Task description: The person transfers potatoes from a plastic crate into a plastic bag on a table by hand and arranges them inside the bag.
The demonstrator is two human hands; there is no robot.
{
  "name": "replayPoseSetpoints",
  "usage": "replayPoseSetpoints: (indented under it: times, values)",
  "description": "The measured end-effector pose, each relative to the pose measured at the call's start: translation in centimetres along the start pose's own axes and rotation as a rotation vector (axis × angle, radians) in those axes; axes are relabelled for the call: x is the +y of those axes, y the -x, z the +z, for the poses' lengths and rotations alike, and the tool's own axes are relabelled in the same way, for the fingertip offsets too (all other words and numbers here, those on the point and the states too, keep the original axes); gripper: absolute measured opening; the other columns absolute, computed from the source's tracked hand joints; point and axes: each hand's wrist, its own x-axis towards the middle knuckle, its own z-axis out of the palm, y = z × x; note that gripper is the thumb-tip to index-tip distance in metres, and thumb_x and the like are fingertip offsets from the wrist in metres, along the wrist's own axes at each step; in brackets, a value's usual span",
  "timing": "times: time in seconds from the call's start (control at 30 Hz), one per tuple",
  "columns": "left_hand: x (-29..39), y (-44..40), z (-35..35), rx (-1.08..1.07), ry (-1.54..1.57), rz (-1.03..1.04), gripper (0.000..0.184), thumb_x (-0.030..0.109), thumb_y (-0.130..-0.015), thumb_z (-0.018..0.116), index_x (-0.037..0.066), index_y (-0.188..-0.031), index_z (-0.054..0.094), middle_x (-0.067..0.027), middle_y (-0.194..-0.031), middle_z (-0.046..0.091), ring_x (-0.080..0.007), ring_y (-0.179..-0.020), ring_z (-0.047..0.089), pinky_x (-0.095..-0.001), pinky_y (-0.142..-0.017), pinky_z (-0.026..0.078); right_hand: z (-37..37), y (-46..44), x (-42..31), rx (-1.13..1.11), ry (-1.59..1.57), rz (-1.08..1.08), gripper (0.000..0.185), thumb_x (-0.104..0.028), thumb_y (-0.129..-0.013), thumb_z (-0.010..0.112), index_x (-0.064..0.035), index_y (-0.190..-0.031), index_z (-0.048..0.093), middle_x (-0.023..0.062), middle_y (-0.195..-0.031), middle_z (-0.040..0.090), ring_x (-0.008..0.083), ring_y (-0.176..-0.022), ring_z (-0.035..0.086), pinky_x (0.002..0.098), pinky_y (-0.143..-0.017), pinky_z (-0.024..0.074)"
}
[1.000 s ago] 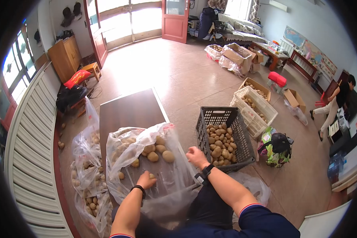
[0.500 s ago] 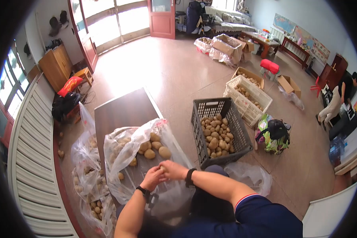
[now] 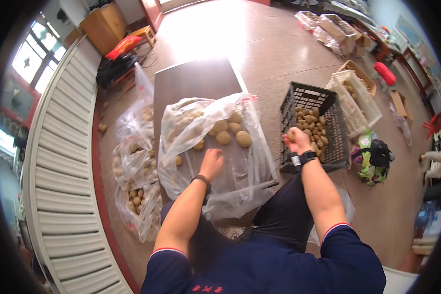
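Observation:
My right hand [image 3: 299, 143] is at the near left part of the black crate [image 3: 285, 159], with its fingers closed around a small potato [image 3: 292, 137]. Below it in the crate lie many loose potatoes [image 3: 310, 117]. Over the low dark table [image 3: 191, 78], my left hand [image 3: 212, 164] hovers above a clear plastic bag [image 3: 230, 171]. Its back faces me and the fingers curl away, so I cannot see whether they hold anything. Several larger potatoes [image 3: 243, 139] rest just beyond it at the opening of the bag, and more show through the plastic.
Left of the table, another plastic bag of potatoes [image 3: 136, 198] stands on the floor beside a white radiator [image 3: 73, 186]. A cream crate [image 3: 372, 115] is behind the black one. A black and green bag [image 3: 375, 159] sits to the right.
My hands were together over the plastic bag and have parted. The right one has moved right to the black crate with the potato; the left stays over the table. The view has shifted.

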Motion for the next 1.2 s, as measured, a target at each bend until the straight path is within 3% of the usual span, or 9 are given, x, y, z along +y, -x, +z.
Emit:
replayPoseSetpoints:
  times: [0.07, 0.27, 0.43, 0.57, 0.67, 0.77, 0.93, 1.1, 1.2]
  values:
    - [0.3, -0.1, -0.4, 0.016, -0.032, -0.023, 0.030, 0.014, -0.084, 0.058, 0.000, -0.111, 0.060, -0.0208, -0.123, 0.054, -0.0383, -0.114, 0.052, -0.0420, -0.100, 0.041, -1.8, -0.7, -0.8, 0.077, -0.126, 0.041, 0.023, -0.016, -0.089, 0.057, 0.0031, -0.100, 0.050, 0.0187, -0.088, 0.059, 0.0277, -0.072, 0.061, 0.0347, -0.061, 0.0575]
    - [0.7, -0.8, -1.6, 0.034, -0.167, -0.116, 0.039, 0.010, -0.086, 0.055, 0.000, -0.123, 0.052, -0.0211, -0.139, 0.041, -0.0369, -0.129, 0.042, -0.0413, -0.107, 0.037, -5.1, -1.8, -1.8, 0.372, -0.322, 0.077, 0.043, -0.027, -0.098, 0.044, 0.0059, -0.123, 0.036, 0.0230, -0.105, 0.055, 0.0293, -0.082, 0.061, 0.0341, -0.066, 0.0562]
    - [-0.2, -2.2, -3.4, 0.026, -0.222, -0.272, 0.049, 0.010, -0.083, 0.056, 0.005, -0.132, 0.047, -0.0219, -0.142, 0.038, -0.0404, -0.122, 0.048, -0.0464, -0.103, 0.040, -3.3, -1.2, -0.6, 0.239, -0.080, 0.043, 0.061, -0.027, -0.093, 0.054, 0.0005, -0.141, 0.027, 0.0211, -0.139, 0.036, 0.0330, -0.096, 0.059, 0.0393, -0.070, 0.0527]
    - [-1.1, -2.8, -4.2, -0.005, -0.231, -0.279, 0.058, 0.012, -0.083, 0.059, 0.002, -0.137, 0.041, -0.0264, -0.138, 0.042, -0.0411, -0.128, 0.043, -0.0442, -0.106, 0.037, 0.0, 0.9, 0.4, 0.115, 0.105, -0.040, 0.062, -0.027, -0.091, 0.058, 0.0029, -0.138, 0.030, 0.0192, -0.135, 0.039, 0.0309, -0.092, 0.061, 0.0400, -0.069, 0.0521]
    - [-1.3, -2.7, -4.2, 0.017, -0.349, -0.194, 0.059, 0.015, -0.081, 0.063, 0.002, -0.136, 0.042, -0.0264, -0.133, 0.047, -0.0421, -0.123, 0.046, -0.0460, -0.103, 0.040, 0.9, 0.6, 1.1, 0.058, 0.173, -0.035, 0.047, -0.027, -0.091, 0.057, 0.0000, -0.126, 0.040, 0.0120, -0.113, 0.046, 0.0277, -0.085, 0.063, 0.0366, -0.062, 0.0537]
    - [-1.6, -2.8, -4.2, -0.057, -0.419, -0.300, 0.056, 0.019, -0.080, 0.067, 0.003, -0.129, 0.046, -0.0267, -0.132, 0.047, -0.0424, -0.116, 0.052, -0.0470, -0.098, 0.044, 1.5, 0.2, 1.8, 0.008, 0.172, -0.052, 0.020, -0.027, -0.091, 0.057, -0.0079, -0.093, 0.051, 0.0035, -0.084, 0.050, 0.0245, -0.067, 0.065, 0.0349, -0.048, 0.0521]
    - [-0.7, -2.2, -3.5, -0.067, -0.420, -0.344, 0.050, 0.021, -0.077, 0.072, 0.009, -0.121, 0.052, -0.0231, -0.122, 0.048, -0.0413, -0.110, 0.055, -0.0461, -0.094, 0.047, 3.4, 2.2, 1.9, -0.001, 0.325, -0.070, 0.018, -0.026, -0.091, 0.056, -0.0101, -0.086, 0.049, 0.0041, -0.082, 0.053, 0.0238, -0.070, 0.066, 0.0320, -0.051, 0.0497]
    - [0.0, -1.0, -2.6, -0.158, -0.441, -0.419, 0.050, 0.021, -0.076, 0.073, 0.013, -0.122, 0.054, -0.0215, -0.127, 0.044, -0.0404, -0.112, 0.055, -0.0467, -0.094, 0.048, 4.2, 2.7, 2.2, 0.020, 0.426, -0.043, 0.043, -0.023, -0.091, 0.057, 0.0001, -0.124, 0.042, 0.0120, -0.105, 0.056, 0.0230, -0.069, 0.066, 0.0328, -0.052, 0.0513]
    - [-0.1, -0.1, -1.5, -0.297, -0.476, -0.417, 0.046, 0.019, -0.076, 0.070, 0.013, -0.119, 0.058, -0.0200, -0.125, 0.046, -0.0401, -0.111, 0.056, -0.0466, -0.094, 0.048, 5.2, 4.0, 2.8, 0.032, 0.520, -0.092, 0.041, -0.023, -0.092, 0.055, -0.0011, -0.126, 0.046, 0.0089, -0.105, 0.055, 0.0235, -0.071, 0.065, 0.0338, -0.056, 0.0508]
